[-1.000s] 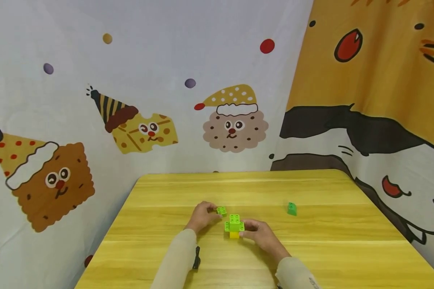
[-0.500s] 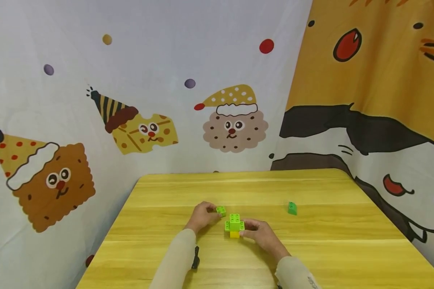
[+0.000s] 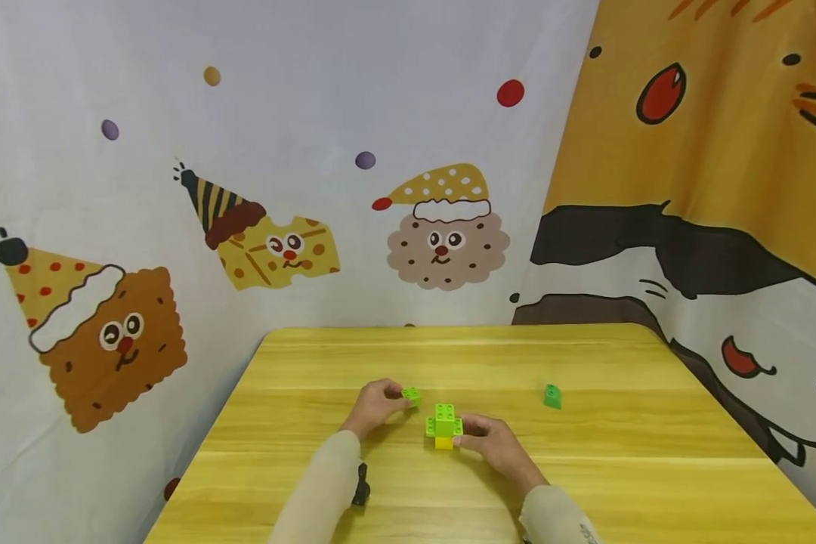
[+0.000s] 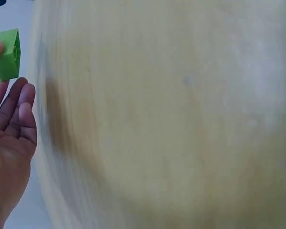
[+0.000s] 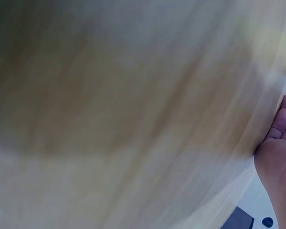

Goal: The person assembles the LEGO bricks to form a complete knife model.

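A small lime-green building block [image 3: 411, 397] is pinched between thumb and fingers of my left hand [image 3: 372, 408]. The left wrist view shows the same block [image 4: 8, 56] with part of its hollow underside visible, the other fingers loosely bent below. Just to the right stands a built piece [image 3: 444, 425]: lime-green blocks, wider in the middle, on a yellow block [image 3: 443, 443]. My right hand [image 3: 495, 444] holds its right side, thumb in front and fingers partly hidden behind. In the right wrist view only part of the right hand [image 5: 276, 152] shows, at the edge.
A darker green block [image 3: 552, 397] lies apart at the right on the wooden table [image 3: 625, 431]. Behind the table hangs a white cloth [image 3: 299, 98] printed with cartoon figures. A black strap end [image 3: 361, 485] sticks out by the left sleeve.
My left hand has shifted slightly left with the lime-green block, widening the gap to the built piece. The right hand stays at the piece. The head view has swung a little.
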A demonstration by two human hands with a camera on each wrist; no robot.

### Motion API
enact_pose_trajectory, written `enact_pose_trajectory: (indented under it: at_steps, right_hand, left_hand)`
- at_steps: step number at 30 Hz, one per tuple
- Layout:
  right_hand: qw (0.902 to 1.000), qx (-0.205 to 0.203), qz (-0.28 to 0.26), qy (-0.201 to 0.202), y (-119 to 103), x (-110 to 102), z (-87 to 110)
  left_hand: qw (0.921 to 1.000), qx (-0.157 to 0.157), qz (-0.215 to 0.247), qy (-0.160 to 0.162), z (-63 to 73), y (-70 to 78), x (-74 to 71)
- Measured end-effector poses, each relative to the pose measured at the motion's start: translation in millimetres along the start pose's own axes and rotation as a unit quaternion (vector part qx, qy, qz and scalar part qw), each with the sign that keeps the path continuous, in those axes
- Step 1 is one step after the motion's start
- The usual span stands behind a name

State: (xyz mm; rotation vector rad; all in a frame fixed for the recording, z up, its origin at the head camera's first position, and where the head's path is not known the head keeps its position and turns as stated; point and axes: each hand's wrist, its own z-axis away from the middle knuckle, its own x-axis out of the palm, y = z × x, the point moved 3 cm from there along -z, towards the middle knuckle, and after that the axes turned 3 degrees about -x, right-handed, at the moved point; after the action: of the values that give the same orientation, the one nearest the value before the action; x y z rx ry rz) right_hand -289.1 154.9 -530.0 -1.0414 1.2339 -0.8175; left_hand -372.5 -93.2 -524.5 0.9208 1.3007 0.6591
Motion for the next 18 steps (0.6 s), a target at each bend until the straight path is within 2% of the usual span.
enact_pose_trajectory:
  at_steps: [6,12,18]
  right_hand:
    - [0.9999,-0.008,-0.007,0.006,-1,-1,1.7]
    - [0.9999,-0.001,-0.011,0.002,1,-1,0.9]
    - [1.0000,0.003,-0.009,0.000,1,-1,0.5]
  left_hand:
    - [0.9994,0.023,0.024,-0.006,0.1,3.6,-3.5]
    - [0.9984,0.025,0.051,-0.004,1.5,9.4,-5.5]
    - [0.9970,0.024,0.073,-0.007,7.5,22.2,-5.8]
